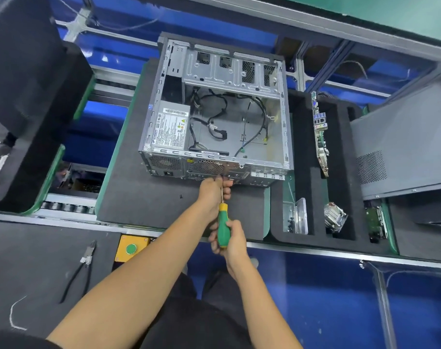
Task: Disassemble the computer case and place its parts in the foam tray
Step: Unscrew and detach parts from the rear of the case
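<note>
The open silver sheet-metal computer case (215,117) is lying on its side on a dark grey foam mat (144,197) on the desk, straight ahead of the person, with its rear panel turned toward them. The green-and-yellow-handled screwdriver (223,222) is running along that same near-far line — its thin shaft is pointing away from the body and its tip is meeting the rear panel just below the round fan grille. The left hand (213,191) is the nearer one to the case, curling around the shaft close to the tip and steadying it; the right hand (229,239) is gripping the handle further back, toward the body. The black foam tray (300,152), with a green circuit board (321,137) standing in one slot, is sitting just to the right of the case. A freed part would probably be travelling rightward — the right hand's side.
</note>
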`<control>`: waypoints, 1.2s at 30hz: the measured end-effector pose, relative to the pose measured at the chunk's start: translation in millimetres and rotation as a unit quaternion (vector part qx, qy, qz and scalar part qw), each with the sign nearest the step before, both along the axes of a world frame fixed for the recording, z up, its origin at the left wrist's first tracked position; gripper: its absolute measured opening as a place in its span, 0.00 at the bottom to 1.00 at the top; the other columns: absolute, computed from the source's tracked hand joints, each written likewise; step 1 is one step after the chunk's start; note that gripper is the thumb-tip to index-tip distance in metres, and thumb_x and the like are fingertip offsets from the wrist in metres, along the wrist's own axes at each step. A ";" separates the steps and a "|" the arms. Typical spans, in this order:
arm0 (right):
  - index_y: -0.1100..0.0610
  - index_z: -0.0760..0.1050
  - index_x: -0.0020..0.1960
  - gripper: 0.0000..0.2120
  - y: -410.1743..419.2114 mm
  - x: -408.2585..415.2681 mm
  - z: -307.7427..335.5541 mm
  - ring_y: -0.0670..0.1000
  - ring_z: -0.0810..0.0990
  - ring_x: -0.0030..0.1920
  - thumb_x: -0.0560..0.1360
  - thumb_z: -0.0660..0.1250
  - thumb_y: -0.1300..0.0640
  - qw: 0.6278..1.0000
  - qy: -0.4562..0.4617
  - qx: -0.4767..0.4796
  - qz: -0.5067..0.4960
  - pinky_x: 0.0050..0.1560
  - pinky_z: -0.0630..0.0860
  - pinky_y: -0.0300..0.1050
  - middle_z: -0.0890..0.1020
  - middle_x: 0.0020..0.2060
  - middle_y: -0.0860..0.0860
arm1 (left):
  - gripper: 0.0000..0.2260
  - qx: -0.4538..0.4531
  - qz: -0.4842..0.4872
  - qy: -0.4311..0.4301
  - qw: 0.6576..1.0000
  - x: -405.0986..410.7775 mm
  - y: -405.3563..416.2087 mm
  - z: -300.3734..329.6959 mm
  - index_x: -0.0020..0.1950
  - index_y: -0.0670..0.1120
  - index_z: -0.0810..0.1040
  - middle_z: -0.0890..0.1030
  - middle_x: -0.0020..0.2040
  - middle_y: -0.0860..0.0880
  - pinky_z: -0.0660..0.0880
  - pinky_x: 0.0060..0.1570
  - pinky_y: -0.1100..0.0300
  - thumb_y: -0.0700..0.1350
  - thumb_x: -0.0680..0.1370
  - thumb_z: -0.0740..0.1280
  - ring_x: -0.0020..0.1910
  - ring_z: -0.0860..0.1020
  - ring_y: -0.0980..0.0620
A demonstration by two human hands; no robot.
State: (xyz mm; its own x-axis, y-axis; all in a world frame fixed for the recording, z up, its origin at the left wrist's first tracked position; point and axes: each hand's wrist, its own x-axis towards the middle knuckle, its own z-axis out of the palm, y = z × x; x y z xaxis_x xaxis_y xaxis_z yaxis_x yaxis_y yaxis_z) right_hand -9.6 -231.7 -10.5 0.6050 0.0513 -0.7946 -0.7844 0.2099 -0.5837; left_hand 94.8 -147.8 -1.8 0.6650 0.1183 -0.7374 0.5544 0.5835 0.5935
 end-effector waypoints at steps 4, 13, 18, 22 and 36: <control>0.62 0.76 0.47 0.14 -2.9 -1.3 1.2 0.50 0.74 0.28 0.81 0.56 0.55 0.998 0.016 0.049 -0.037 0.30 0.69 0.41 0.80 0.33 0.56 | 0.14 -0.049 -0.011 0.004 0.999 -1.9 7.0 6.4 0.46 0.43 0.71 0.78 0.31 0.51 0.67 0.22 0.66 0.40 0.88 0.52 0.21 0.70 0.58; 0.58 0.68 0.39 0.08 4.7 4.8 5.7 0.49 0.67 0.23 0.77 0.62 0.63 0.993 -0.069 -0.094 -0.026 0.23 0.62 0.39 0.73 0.28 0.54 | 0.15 -0.086 -0.016 0.005 0.996 -5.2 9.4 5.5 0.47 0.44 0.73 0.75 0.35 0.50 0.67 0.27 0.62 0.43 0.88 0.51 0.26 0.68 0.55; 0.60 0.76 0.40 0.15 -1.9 7.9 4.2 0.49 0.69 0.23 0.79 0.57 0.55 0.997 -0.018 -0.068 0.004 0.23 0.62 0.38 0.77 0.28 0.53 | 0.13 -0.138 -0.004 -0.003 0.990 -8.0 11.2 3.5 0.48 0.45 0.72 0.74 0.35 0.51 0.63 0.28 0.63 0.40 0.88 0.52 0.27 0.65 0.55; 0.58 0.74 0.40 0.07 -1.1 6.0 -1.7 0.50 0.76 0.26 0.77 0.64 0.61 0.994 -0.036 -0.096 -0.034 0.27 0.71 0.41 0.80 0.30 0.51 | 0.13 -0.149 -0.011 -0.016 0.989 -9.3 11.8 1.3 0.49 0.45 0.73 0.73 0.36 0.52 0.62 0.31 0.62 0.43 0.88 0.52 0.26 0.67 0.56; 0.63 0.77 0.47 0.16 -5.0 4.5 2.4 0.53 0.75 0.26 0.81 0.55 0.53 0.999 0.007 -0.022 0.027 0.27 0.71 0.41 0.80 0.32 0.59 | 0.12 -0.201 0.005 0.001 0.980 -10.4 14.3 0.7 0.50 0.44 0.75 0.71 0.35 0.53 0.61 0.34 0.64 0.43 0.87 0.54 0.27 0.65 0.58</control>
State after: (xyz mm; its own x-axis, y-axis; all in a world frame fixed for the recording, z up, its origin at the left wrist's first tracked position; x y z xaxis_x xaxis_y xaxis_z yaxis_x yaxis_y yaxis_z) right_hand -5.1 -236.7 -8.1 0.5907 0.0480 -0.8055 -0.8024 0.1404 -0.5801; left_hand 84.5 -133.5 -1.1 0.6643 -0.1756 -0.7265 0.5482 0.7752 0.3139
